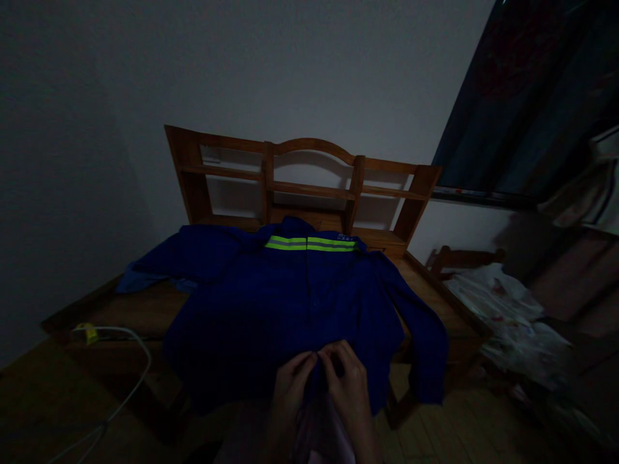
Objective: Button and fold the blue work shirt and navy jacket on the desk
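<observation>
A dark blue work jacket (271, 290) with yellow-green and grey reflective strips (333, 245) across the chest lies spread over a wooden desk. Its collar points to the back, and its lower edge hangs over the front. At the lower part of the front opening, my left hand (293, 380) pinches the jacket's edge. My right hand (344, 374) pinches the cloth just beside it, the fingertips of both hands nearly touching. Whatever small part lies between the fingertips is hidden. One sleeve (430, 341) drapes over the desk's right front edge.
Behind the jacket stands a wooden shelf unit (314, 190) against the wall. A white cable (140, 380) with a yellow tag hangs at the left. Plastic bags (503, 309) lie on a chair at the right. Light blue cloth (138, 280) shows under the left sleeve. The room is dim.
</observation>
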A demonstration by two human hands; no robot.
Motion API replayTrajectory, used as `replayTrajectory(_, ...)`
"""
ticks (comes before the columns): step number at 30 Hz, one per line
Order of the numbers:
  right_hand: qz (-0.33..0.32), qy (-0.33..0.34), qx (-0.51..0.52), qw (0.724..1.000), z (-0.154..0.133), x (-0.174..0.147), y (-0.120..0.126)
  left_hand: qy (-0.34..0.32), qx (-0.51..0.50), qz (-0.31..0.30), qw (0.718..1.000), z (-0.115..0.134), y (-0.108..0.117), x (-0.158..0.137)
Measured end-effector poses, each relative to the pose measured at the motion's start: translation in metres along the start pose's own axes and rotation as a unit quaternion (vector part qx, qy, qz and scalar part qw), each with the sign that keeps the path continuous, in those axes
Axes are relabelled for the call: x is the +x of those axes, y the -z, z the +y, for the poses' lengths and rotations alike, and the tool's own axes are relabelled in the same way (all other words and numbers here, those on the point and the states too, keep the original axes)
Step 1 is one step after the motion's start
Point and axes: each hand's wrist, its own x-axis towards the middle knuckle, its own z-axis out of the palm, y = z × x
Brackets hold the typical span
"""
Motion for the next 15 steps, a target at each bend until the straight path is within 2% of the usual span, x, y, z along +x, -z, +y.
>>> replayTrajectory(5, 0.044, -0.067, 0.054, 0.995, 0.006, 0.002, -0.007, -0.022, 0.01, 0.033, 0.999, -0.002, -0.004, -0.001)
replayTrajectory(10, 0.015, -0.164, 0.196, 0.967, 0.022, 0.005, -0.006, -0.088, 0.05, 0.082, 0.991, 0.002, -0.015, -0.008)
replayTrajectory(13, -0.012, -0.172, 0.252, 0.952, 0.025, 0.005, -0.003, -0.095, 0.068, 0.078, 0.99, 0.004, -0.018, -0.01)
replayTrajectory(15, -0.001, -0.164, 0.254, 0.953, 0.025, 0.005, -0.004, -0.095, 0.074, 0.073, 0.99, 0.003, -0.017, -0.009)
